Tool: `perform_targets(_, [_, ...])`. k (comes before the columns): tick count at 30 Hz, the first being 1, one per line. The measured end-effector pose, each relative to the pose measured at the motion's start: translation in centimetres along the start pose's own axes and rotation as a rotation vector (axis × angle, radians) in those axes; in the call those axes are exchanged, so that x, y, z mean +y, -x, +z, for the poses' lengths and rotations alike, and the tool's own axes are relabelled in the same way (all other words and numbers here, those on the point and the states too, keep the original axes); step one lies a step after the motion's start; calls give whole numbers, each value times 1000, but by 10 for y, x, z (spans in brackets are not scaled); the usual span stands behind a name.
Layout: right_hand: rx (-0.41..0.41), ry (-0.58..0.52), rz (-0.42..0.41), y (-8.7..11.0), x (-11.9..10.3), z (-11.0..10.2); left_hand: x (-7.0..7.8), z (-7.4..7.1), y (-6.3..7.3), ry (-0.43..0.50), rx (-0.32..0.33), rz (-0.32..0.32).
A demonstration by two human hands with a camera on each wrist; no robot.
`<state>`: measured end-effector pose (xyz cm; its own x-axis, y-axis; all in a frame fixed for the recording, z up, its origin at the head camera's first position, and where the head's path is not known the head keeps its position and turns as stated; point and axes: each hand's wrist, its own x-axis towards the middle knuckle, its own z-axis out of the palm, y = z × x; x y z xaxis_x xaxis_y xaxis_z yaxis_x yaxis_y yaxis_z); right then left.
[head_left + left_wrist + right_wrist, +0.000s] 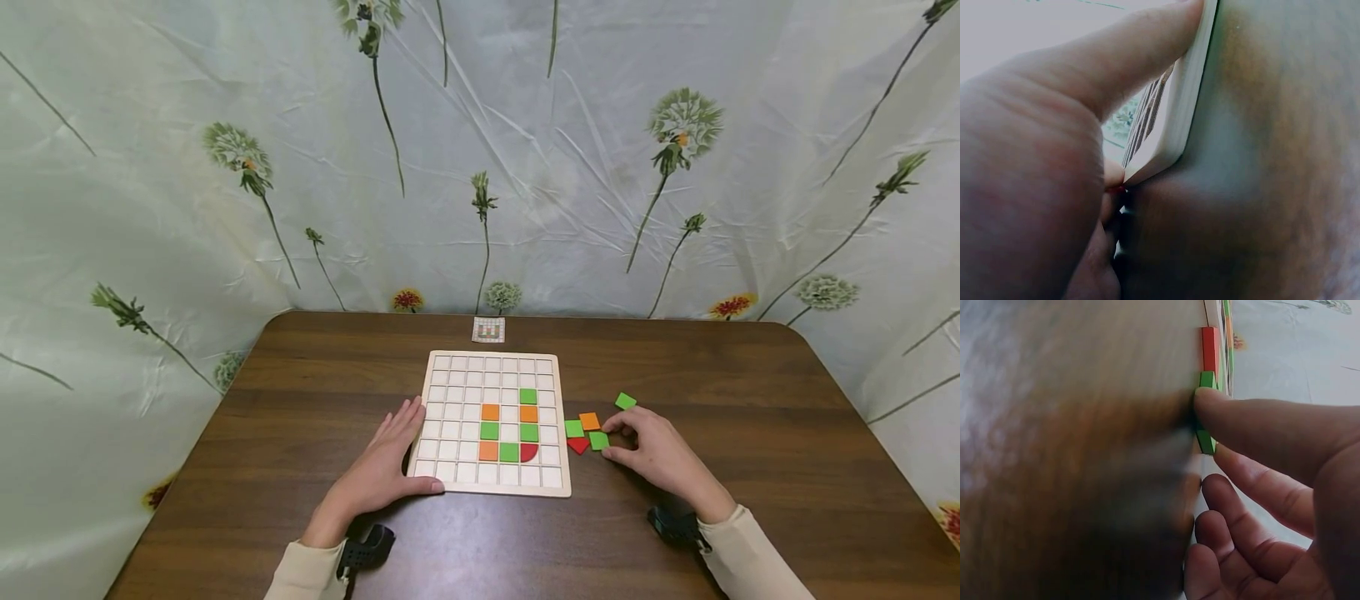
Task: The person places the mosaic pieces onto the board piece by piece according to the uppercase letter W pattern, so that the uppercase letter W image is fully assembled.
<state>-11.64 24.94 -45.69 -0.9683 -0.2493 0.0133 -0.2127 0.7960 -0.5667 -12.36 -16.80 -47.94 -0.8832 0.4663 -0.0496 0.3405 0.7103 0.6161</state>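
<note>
Leftmost, the left hand (382, 467) is laid with fingers stretched along the left edge of the grid board (453, 412), thumb at the near edge, nothing gripped; the board is best steadied lightly, so that no square is jarred. On it, four green squares (489, 431), three orange squares (490, 412) and one red quarter-round (528, 452) are counted; one pattern card (488, 331) is set beyond its far edge. To the right, five loose pieces are counted on the bench (247, 475): three green, one orange tile (589, 421), one red piece (577, 446). One green tile (598, 442), nearest the right hand (660, 450), appears pinched between its nearly closed thumb and index finger; it should be lifted straight up, clear of its neighbours, then lowered flat and squared to a cell
</note>
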Motion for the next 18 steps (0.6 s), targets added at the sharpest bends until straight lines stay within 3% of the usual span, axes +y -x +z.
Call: perform_targets(18, [4,31,-23,2,-4,-2,-2,1,-1,-4,-11,-10])
